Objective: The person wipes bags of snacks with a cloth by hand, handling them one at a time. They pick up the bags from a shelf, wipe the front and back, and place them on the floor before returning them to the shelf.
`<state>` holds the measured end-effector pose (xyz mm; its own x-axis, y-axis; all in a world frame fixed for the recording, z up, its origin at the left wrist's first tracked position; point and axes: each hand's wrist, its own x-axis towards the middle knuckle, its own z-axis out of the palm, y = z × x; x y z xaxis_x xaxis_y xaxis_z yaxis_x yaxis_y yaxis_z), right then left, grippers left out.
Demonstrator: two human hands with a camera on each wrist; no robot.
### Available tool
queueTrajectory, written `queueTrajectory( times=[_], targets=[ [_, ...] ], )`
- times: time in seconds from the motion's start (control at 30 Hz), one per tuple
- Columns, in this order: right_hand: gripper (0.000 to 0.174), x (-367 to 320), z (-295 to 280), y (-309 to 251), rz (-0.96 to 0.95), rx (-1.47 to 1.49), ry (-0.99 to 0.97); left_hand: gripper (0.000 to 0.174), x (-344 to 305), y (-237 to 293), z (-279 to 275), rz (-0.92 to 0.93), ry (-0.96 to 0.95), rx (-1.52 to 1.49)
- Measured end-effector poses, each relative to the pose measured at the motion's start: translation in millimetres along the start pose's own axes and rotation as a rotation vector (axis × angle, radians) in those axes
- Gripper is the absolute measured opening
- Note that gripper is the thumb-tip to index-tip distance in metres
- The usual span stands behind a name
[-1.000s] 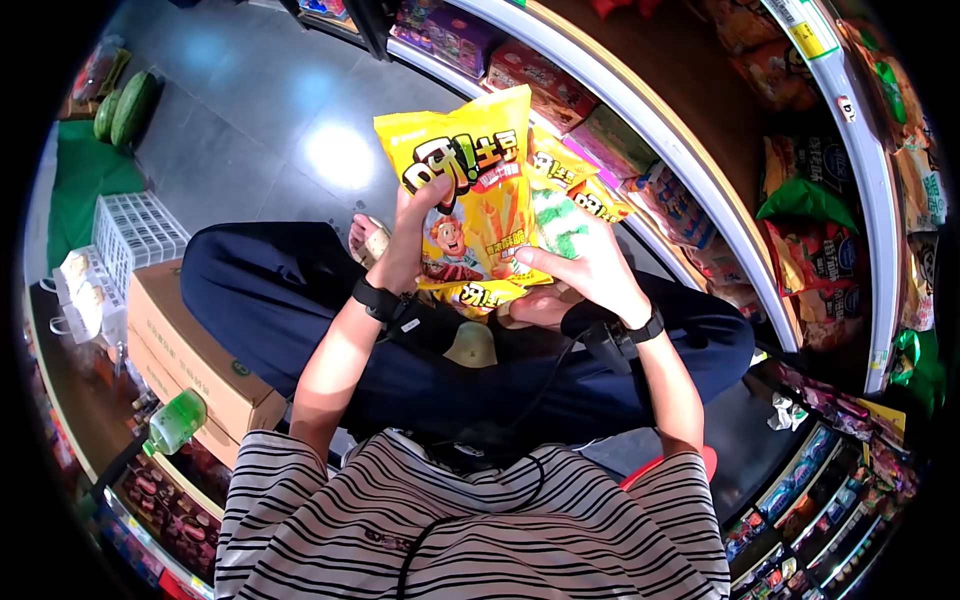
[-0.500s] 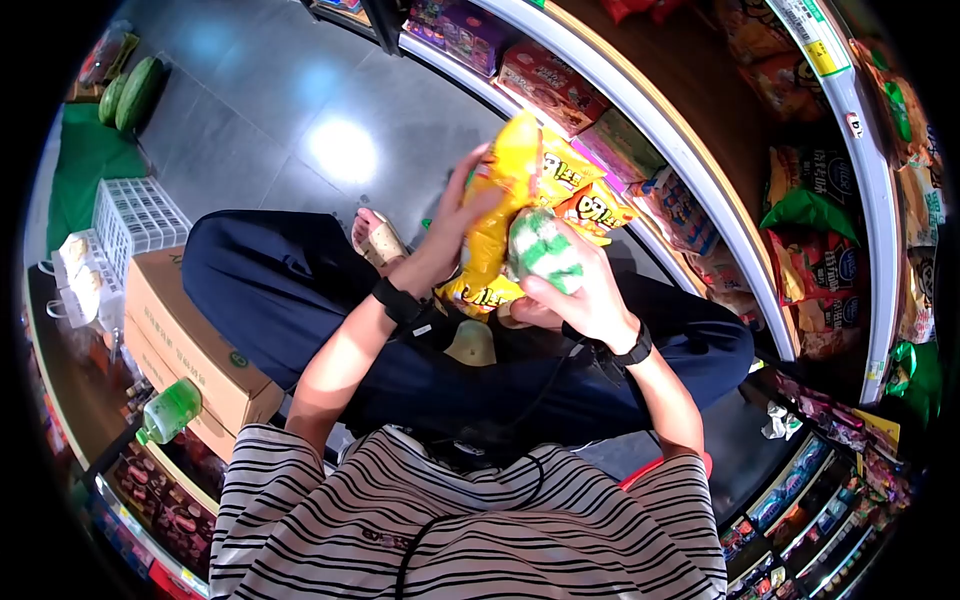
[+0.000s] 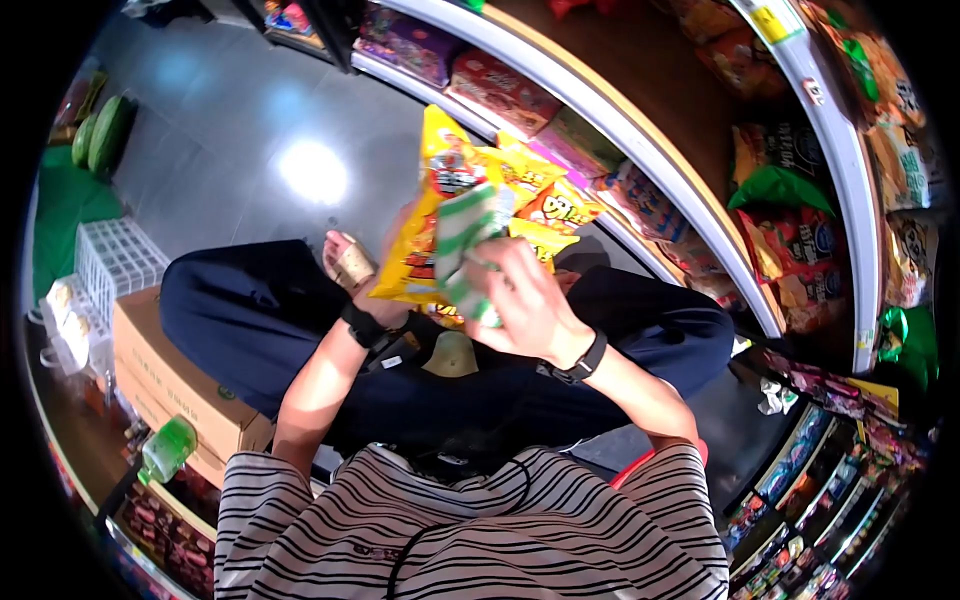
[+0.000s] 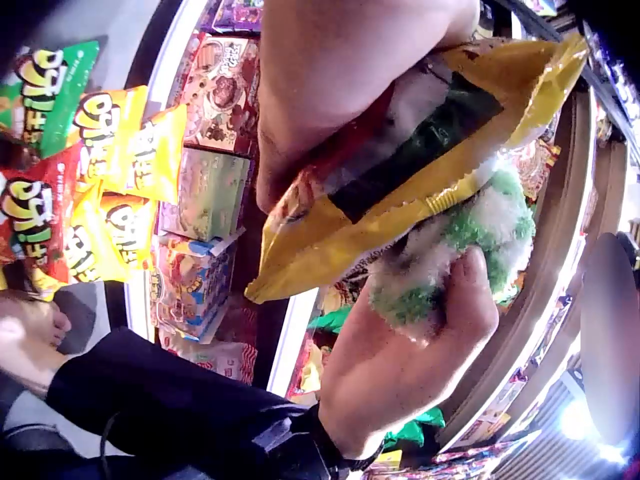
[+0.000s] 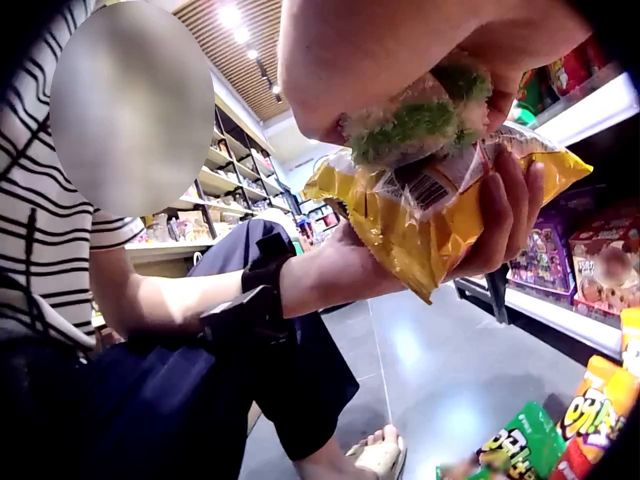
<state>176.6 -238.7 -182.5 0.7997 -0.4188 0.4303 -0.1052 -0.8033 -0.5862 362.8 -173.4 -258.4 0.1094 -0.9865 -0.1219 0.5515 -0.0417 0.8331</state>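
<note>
A yellow snack bag (image 3: 408,255) is tilted up in front of the crossed legs, its printed back panel facing the person. My left hand (image 5: 500,218) grips it from behind, fingers curled round its edge in the right wrist view; the bag mostly hides this hand in the head view. In my right hand (image 3: 530,302) is a fuzzy green-and-white striped cloth (image 3: 466,232), pinched between thumb and fingers. The cloth lies against the bag's back panel. Just beyond are several more snack bags (image 3: 560,208), yellow and orange; a green bag (image 4: 50,92) shows in the left wrist view.
Shelving (image 3: 620,130) with boxed and bagged snacks curves along the right. On the left are a cardboard box (image 3: 185,370), a white plastic basket (image 3: 122,262) and a green-tinted bottle (image 3: 168,448). Grey floor tiles (image 3: 230,130) stretch ahead.
The yellow bag has turned from its front to its back. The right hand has let go of the bag's edge and moved the cloth left onto the back panel. The left hand keeps hold.
</note>
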Motion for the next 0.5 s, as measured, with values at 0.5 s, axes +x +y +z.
queueTrajectory(
  times=[0.5],
  targets=[
    [0.039,-2.8,-17.2,29.8,0.348,0.085,0.237,0.058,2.9,19.3,15.1,-0.558,-0.03,-0.315]
  ],
)
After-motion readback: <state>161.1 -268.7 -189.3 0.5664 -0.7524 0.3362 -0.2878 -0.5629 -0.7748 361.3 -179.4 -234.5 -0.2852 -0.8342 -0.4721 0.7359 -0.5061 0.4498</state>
